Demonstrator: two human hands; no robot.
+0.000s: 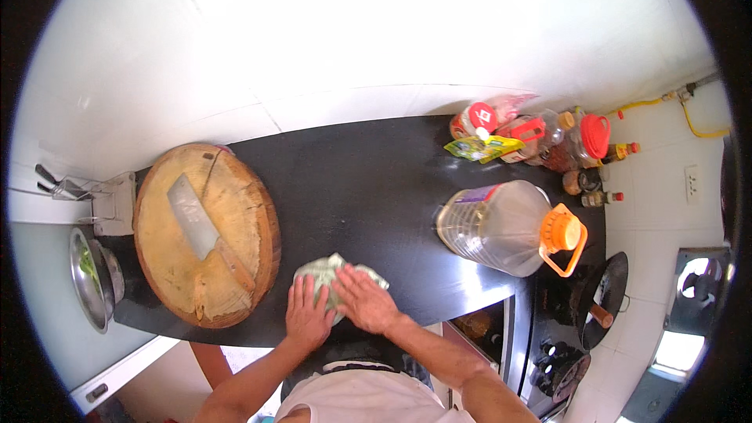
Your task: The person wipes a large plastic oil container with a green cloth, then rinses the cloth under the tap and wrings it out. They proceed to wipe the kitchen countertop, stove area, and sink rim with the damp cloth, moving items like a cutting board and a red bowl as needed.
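Note:
Both of my hands rest palm down on a pale green patterned cloth (pixel 321 266) near the front edge of the black countertop (pixel 352 188). My left hand (pixel 308 311) covers the cloth's left part, with its fingers extended and slightly spread. Over the right part lies my right hand (pixel 365 299), fingers pointing up and to the left. Neither hand curls around the cloth, and its middle is partly hidden under them. To the left, a cleaver (pixel 194 217) with a wooden handle lies on a thick round wooden chopping block (pixel 170 270).
A large oil jug (pixel 499 226) with an orange cap stands on the right. Seasoning jars (pixel 593 135) and packets (pixel 484 147) crowd the back corner. Past the counter is a stove with a wok (pixel 608 288). Left are a knife rack (pixel 76 188) and a steel bowl (pixel 88 288) containing greens.

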